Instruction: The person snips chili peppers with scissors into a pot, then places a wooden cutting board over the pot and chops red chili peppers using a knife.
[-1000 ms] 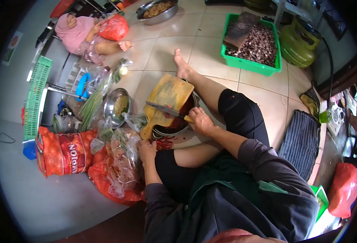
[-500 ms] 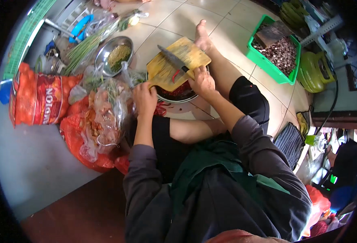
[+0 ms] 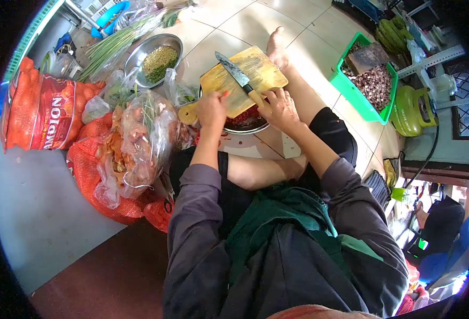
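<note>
I see the right hand [image 3: 282, 109] closed around the knife [image 3: 241, 78], its blade slanting forward-left across the cutting board [image 3: 265, 69]. The left hand [image 3: 212, 110], fingers curled, is nearer the red chilli [image 3: 225, 94], left of the blade; I can't tell whether it's pinched.

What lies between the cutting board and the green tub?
In the head view, the person's lower leg comes between the cutting board and the green tub, then a stretch of tiled floor.
</note>
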Available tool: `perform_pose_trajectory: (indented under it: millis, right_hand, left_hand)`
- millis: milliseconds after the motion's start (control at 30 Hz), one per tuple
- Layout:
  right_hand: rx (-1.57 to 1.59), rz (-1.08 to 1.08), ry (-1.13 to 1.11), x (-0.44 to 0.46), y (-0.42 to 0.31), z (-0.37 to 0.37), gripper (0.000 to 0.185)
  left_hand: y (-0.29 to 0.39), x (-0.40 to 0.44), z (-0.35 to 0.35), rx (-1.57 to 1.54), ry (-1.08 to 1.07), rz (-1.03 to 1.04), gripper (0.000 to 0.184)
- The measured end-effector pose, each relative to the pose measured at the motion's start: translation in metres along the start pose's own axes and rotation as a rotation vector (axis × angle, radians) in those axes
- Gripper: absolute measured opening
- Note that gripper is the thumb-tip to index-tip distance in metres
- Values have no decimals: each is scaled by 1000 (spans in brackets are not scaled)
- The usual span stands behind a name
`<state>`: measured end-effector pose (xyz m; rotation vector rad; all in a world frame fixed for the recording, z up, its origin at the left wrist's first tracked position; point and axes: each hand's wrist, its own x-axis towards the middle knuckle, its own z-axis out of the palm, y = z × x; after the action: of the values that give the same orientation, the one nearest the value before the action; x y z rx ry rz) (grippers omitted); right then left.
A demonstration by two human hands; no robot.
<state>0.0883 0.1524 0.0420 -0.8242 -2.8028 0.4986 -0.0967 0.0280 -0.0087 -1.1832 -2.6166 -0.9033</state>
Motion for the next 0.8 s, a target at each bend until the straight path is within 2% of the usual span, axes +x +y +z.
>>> perform_pose_trajectory:
  millis: [167, 300, 367, 433, 533, 567, 633, 667, 767, 800]
  right_hand:
    - [7, -74, 54, -25, 17, -19, 46]
    - [-5, -38, 34, -53, 20, -47, 48]
    - [-156, 36, 10, -76, 30, -56, 45]
    - [-370, 39, -8, -101, 50, -66, 49]
    - [-363, 194, -67, -128, 56, -86, 52]
    - [-318, 232, -79, -133, 54, -92, 54]
    - [-299, 149, 15, -143, 60, -87, 55]
    - [-310, 143, 25, -145, 62, -85, 56]
    - [-300, 151, 20, -143, 59, -81, 53]
    - [-305, 147, 24, -142, 60, -81, 52]
  left_hand:
    - [-16, 2, -11, -80, 50, -31, 24]
    - [-4, -2, -16, -158, 122, 5, 33]
    - [-12, -5, -15, -117, 139, 67, 34]
    - [-2, -8, -27, -59, 95, 72, 33]
    - [30, -7, -43, 10, -55, 106, 35]
    - [37, -4, -39, -12, -54, 195, 36]
    - [47, -2, -27, -51, -55, 360, 38]
    - [51, 0, -22, 14, -136, 374, 42]
    - [49, 2, -12, 72, -109, 333, 45]
    - [49, 4, -16, 141, -173, 234, 49]
